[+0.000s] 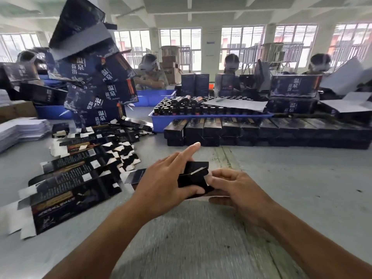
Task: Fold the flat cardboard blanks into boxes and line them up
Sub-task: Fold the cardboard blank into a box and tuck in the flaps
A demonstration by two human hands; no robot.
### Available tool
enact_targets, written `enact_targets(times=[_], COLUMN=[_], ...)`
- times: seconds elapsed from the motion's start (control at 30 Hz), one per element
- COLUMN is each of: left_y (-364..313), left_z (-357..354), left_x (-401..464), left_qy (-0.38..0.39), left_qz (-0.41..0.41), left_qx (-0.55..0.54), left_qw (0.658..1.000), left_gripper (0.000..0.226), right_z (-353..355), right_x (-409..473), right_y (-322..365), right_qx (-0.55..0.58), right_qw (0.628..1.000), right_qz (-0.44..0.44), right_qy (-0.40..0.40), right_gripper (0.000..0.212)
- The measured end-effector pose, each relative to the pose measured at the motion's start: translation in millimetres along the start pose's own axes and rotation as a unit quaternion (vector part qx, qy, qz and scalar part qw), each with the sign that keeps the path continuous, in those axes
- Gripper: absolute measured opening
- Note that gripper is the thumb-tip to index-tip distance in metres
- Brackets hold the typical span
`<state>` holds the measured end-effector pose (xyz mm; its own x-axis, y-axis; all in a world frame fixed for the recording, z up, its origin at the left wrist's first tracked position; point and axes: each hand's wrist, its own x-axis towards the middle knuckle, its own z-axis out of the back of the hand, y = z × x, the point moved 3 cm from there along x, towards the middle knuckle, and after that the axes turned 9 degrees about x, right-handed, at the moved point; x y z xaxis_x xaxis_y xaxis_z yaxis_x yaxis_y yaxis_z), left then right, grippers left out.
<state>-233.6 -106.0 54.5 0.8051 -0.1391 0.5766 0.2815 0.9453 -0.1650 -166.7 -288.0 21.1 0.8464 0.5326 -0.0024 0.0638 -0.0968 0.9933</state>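
Now both hands, left hand (163,184) and right hand (239,190), hold a black box (194,176).

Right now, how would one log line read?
step: folding | left hand: holds black box | right hand: tucks its end flap | finished row: behind

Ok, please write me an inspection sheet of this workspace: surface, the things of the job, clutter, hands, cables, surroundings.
Surface: grey table, worn strip in the middle.
Job's things: half-folded black box between both hands; flat blanks fanned out at left; row of finished boxes along the far side.
Clutter: blue tray of bottles behind the row; leaning stack of large printed cartons; white sheets at far left.
Hands: left hand holds the box, index finger straight; right hand pinches its end flap.
Cables: nothing seen.
Surroundings: other workers seated opposite, windows behind.
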Motion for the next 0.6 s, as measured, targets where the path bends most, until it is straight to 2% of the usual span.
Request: enact_targets(times=[0.17,0.3,0.43,0.6], left_y=[-10.3,-18.1,-20.1,-23.6], left_z=[-0.8,-0.2,-4.9,-9.6], left_x=[-1.3,-3.5,-4.3,-3.1], left_qy=[0.011,-0.027,0.0,0.01], left_qz=[-0.014,-0.049,-0.08,-0.12], left_qx=[-0.046,0.003,0.046,0.102], left_qw=[0.999,0.998,0.996,0.987], left_gripper=[0.098,0.079,0.079,0.078], right_z=[2.3,1.7,4.2,4.5], right_x=[-2.8,-7.7,-9.3,-9.3], right_y=[7.1,13.9,19.1,20.6], right_qx=[-0.027,-0.019,-0.07,-0.108], right_qw=[0.999,0.995,0.984,0.977], right_qz=[0.036,0.085,0.136,0.147], right_qy=[-0.022,-0.051,-0.088,-0.112], right_gripper=[0.014,0.011,0.01,0.014])
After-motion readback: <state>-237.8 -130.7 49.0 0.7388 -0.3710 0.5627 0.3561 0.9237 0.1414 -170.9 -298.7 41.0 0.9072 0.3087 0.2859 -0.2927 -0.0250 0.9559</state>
